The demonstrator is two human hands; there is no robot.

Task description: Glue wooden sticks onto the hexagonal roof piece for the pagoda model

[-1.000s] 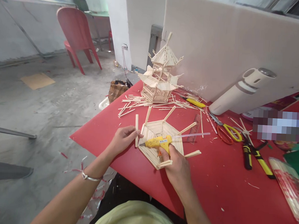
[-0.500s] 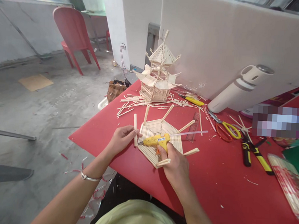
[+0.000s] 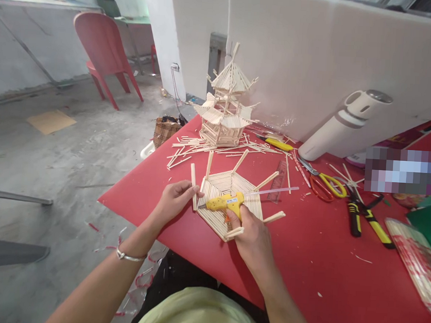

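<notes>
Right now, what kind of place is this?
Probably a craft workspace: there's a yellow glue gun in the right hand, a little stick tower, and scissors on the red table.

No text readable: label on yellow glue gun too small, markings on ruler blurred.
</notes>
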